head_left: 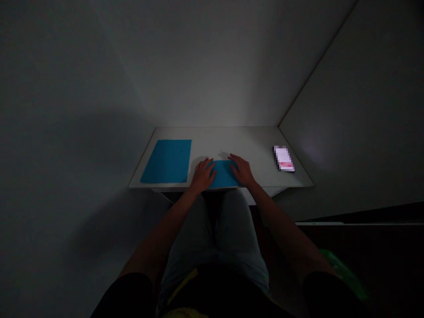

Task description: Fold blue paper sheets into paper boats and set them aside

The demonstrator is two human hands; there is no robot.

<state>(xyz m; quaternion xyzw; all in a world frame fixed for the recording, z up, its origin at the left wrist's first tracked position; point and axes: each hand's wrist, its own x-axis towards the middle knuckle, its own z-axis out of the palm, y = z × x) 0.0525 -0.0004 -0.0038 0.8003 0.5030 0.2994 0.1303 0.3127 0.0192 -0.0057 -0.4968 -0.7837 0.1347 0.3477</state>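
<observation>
A smaller piece of blue paper (224,174) lies at the front edge of the white table, between my two hands. My left hand (203,174) rests on its left side with the fingers stretched out. On its right side lies my right hand (242,170), fingers spread and pointing inward over the paper. Both hands partly cover the paper's side edges. A larger sheet of blue paper (168,161) lies flat to the left, apart from my left hand.
The white table (258,152) stands against a wall at the back, with another wall at its right. Near its right edge lies a phone (284,158) with a lit, blurred screen. Something green (344,271) is on the dark floor at lower right.
</observation>
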